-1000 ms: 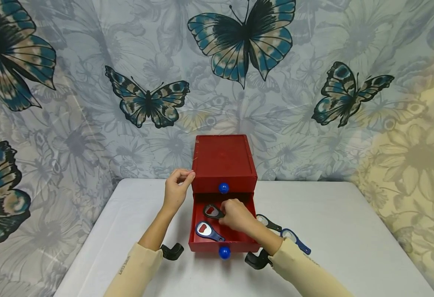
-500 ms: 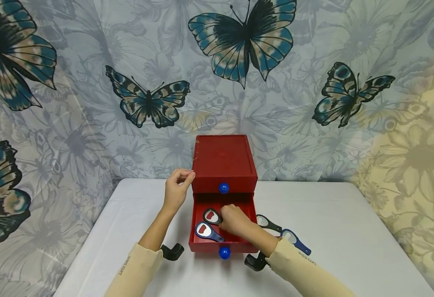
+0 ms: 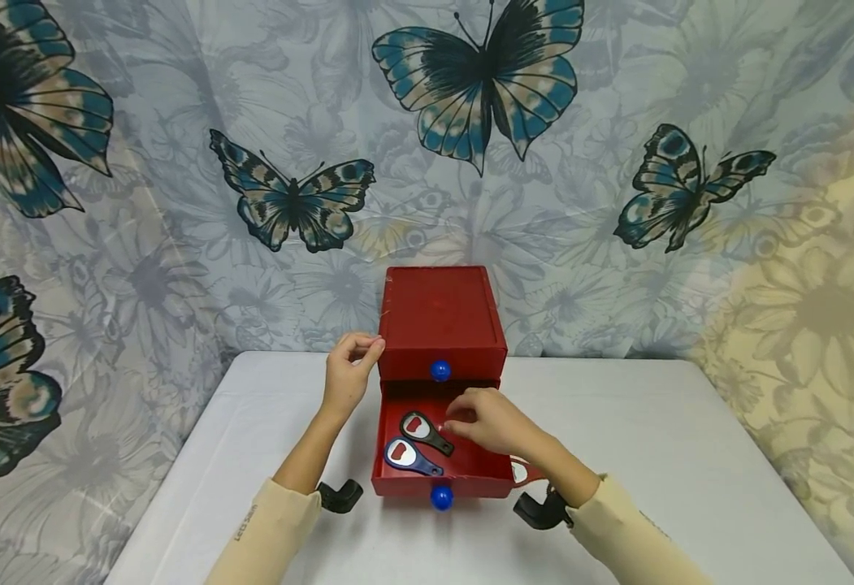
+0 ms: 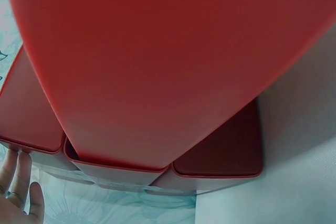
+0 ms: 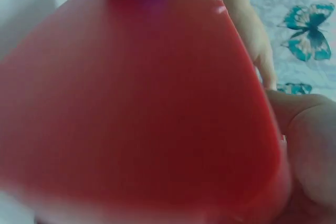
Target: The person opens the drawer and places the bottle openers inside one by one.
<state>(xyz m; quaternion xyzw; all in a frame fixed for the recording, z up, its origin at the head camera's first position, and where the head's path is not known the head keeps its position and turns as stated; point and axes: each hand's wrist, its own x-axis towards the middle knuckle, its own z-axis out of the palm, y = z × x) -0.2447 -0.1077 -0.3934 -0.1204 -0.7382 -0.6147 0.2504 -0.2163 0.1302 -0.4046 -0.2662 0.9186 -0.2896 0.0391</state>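
A red two-drawer box [image 3: 437,309] stands on the table, its lower drawer [image 3: 481,487] pulled out. Inside lie a black bottle opener [image 3: 437,441] and a blue bottle opener [image 3: 422,465], side by side at the left. Over the drawer, just right of the black opener, hovers my right hand [image 3: 491,421], fingers loosely bent and holding nothing. My left hand [image 3: 346,380] rests its fingertips against the box's upper left edge; its fingers [image 4: 21,179] look fairly straight in the left wrist view. The drawer front [image 5: 147,103] fills much of the right wrist view.
A red bottle opener [image 3: 523,471] lies on the white table [image 3: 653,431] just right of the drawer, partly behind my right forearm. Blue knobs [image 3: 441,497] stick out from the drawer fronts. Butterfly-printed cloth [image 3: 544,284] hangs behind the table.
My right hand has let go of the black bottle opener, now lying in the drawer, and lifted slightly rightward. Its forearm now covers the black and blue openers on the table. The left hand stays put.
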